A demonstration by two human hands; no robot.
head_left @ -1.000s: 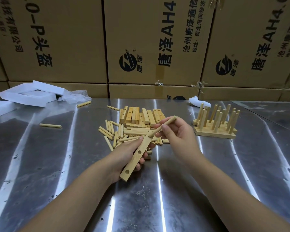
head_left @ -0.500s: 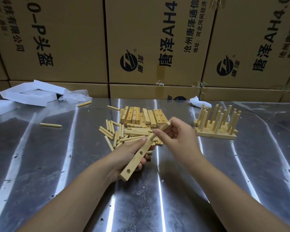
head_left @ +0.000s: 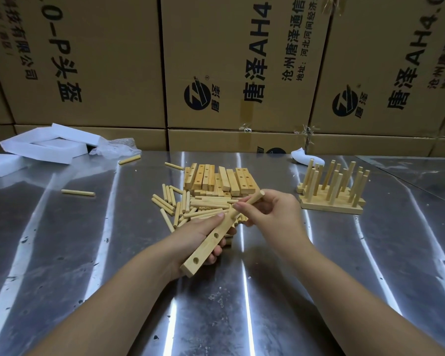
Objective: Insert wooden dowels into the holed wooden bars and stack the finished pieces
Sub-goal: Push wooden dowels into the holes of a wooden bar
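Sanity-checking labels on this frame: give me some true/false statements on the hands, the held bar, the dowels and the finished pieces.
1. The left hand grips a holed bar. True.
2. The right hand is empty. False: it pinches a dowel whose lower end meets the bar's far end.
3. Finished pieces stand on the metal table, to the right of the hands. True.
4. The bar's two nearer holes hold dowels. False: both are empty.
5. The loose dowels lie in a cardboard box. False: they lie on the table, in front of the unfilled bars.
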